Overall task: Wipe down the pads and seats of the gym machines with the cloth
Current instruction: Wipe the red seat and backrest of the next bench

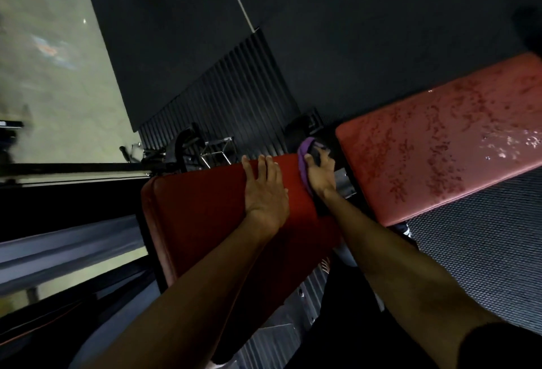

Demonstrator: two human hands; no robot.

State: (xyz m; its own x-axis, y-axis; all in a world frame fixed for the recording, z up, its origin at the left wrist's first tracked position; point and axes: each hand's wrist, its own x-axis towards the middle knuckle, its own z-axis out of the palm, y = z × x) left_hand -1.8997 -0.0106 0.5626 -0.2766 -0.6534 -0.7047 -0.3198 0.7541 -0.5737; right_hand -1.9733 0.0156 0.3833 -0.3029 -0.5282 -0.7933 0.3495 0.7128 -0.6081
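A dark red seat pad (202, 216) of a gym bench lies below me in the middle of the view. My left hand (264, 189) rests flat on its far part, fingers straight and spread. My right hand (319, 173) grips a purple cloth (305, 151) and presses it against the seat pad's right end. To the right, a longer pink-red back pad (434, 145) slopes upward, its surface mottled with wet-looking blotches and drops. A narrow gap with a metal bracket separates the two pads.
Black rubber flooring (322, 31) and a ribbed mat (234, 90) lie beyond the bench. A textured grey mat (484, 251) is at the right. Black machine parts and a chrome frame (217, 148) stand behind the seat. Pale floor (52, 60) is at the left.
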